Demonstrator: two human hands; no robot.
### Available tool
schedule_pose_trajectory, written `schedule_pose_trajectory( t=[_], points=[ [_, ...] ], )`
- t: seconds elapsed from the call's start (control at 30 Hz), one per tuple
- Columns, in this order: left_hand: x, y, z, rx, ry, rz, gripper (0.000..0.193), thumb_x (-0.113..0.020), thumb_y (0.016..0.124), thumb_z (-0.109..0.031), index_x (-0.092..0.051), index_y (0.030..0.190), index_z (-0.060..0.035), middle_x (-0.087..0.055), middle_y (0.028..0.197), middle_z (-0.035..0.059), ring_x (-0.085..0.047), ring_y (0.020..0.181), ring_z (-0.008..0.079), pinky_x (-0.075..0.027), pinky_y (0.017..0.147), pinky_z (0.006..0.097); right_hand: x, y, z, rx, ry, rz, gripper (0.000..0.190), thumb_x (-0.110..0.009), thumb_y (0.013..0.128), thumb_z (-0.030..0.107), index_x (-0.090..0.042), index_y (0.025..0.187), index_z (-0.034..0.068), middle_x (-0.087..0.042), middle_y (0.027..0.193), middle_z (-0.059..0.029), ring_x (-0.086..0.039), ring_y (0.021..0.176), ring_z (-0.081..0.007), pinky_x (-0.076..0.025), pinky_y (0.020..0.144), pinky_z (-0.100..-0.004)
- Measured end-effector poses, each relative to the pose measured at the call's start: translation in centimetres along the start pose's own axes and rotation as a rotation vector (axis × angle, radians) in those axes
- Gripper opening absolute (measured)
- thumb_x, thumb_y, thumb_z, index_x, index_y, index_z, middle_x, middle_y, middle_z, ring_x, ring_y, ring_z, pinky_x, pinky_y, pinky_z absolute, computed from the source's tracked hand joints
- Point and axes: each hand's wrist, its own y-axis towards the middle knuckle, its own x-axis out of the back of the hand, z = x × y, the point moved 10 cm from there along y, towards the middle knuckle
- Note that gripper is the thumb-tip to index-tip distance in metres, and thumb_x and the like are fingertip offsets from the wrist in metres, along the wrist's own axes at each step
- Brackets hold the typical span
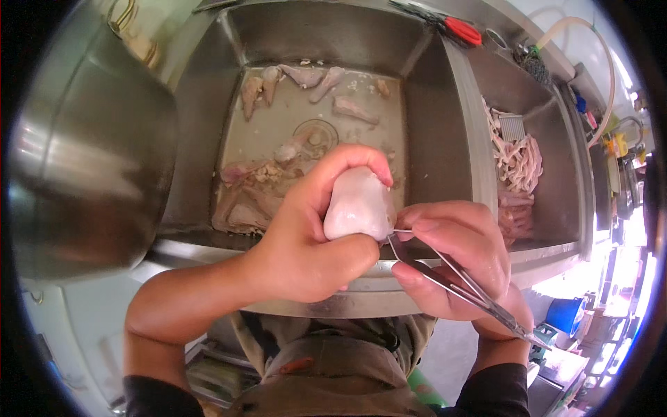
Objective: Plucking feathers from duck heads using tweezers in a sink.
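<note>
My left hand [318, 229] grips a pale, smooth piece of raw poultry [357, 206], fingers over its top and thumb beneath. In my right hand [458, 255] are metal tweezers [458, 289], their tips at the lower right edge of that piece. Both hands are over the front of a steel sink basin [435, 130]. In the basin, raw poultry drumsticks [328, 83] lie along the back, and more raw poultry pieces [245, 206] lie at the front left, partly behind my left forearm.
A large steel pot [94, 151] stands at the left. The right basin [563, 182] holds pale raw strips [523, 161] and a ridged metal piece [511, 127]. Red-handled scissors [461, 31] lie on the back rim. A hose [607, 68] arches at the upper right.
</note>
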Motion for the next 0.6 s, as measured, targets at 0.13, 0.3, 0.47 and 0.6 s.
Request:
schedule_pose_trajectory(
  t=[0.13,0.3,0.47,0.6],
  points=[
    [0.06,-0.14,0.15,0.000,-0.032,-0.036,0.047,-0.052,0.072,0.007,-0.045,0.117,-0.0064,-0.049,0.092,-0.0002,-0.048,0.076,0.0049,-0.039,0.062,0.0213,-0.11,0.11,0.15,0.019,-0.010,-0.015,0.048,-0.085,0.067,0.006,-0.058,0.105,-0.006,-0.062,0.094,-0.0181,-0.065,0.075,-0.0255,-0.054,0.062,-0.0290],
    [0.10,-0.14,0.19,0.029,0.003,-0.030,0.047,-0.053,0.071,0.006,-0.045,0.116,-0.0051,-0.048,0.093,-0.0005,-0.046,0.081,0.0056,-0.039,0.068,0.0222,0.00,0.21,0.44,0.040,-0.012,-0.043,0.047,-0.085,0.067,0.007,-0.059,0.104,-0.006,-0.063,0.090,-0.0167,-0.065,0.073,-0.0245,-0.054,0.058,-0.0289],
    [0.05,-0.17,0.26,-0.010,0.029,-0.014,0.048,-0.053,0.070,0.006,-0.046,0.116,-0.0051,-0.048,0.094,-0.0001,-0.046,0.082,0.0059,-0.039,0.069,0.0224,0.04,0.12,0.50,0.048,-0.021,-0.044,0.046,-0.085,0.067,0.007,-0.060,0.103,-0.006,-0.064,0.089,-0.0164,-0.065,0.072,-0.0244,-0.054,0.056,-0.0289],
    [-0.02,-0.32,0.21,0.021,0.014,-0.010,0.049,-0.054,0.070,0.006,-0.046,0.117,-0.0050,-0.049,0.095,0.0005,-0.047,0.083,0.0061,-0.040,0.071,0.0228,0.15,0.17,0.21,-0.033,0.021,-0.010,0.043,-0.083,0.068,0.004,-0.060,0.103,-0.005,-0.064,0.090,-0.0162,-0.066,0.074,-0.0243,-0.054,0.058,-0.0292]
  ],
)
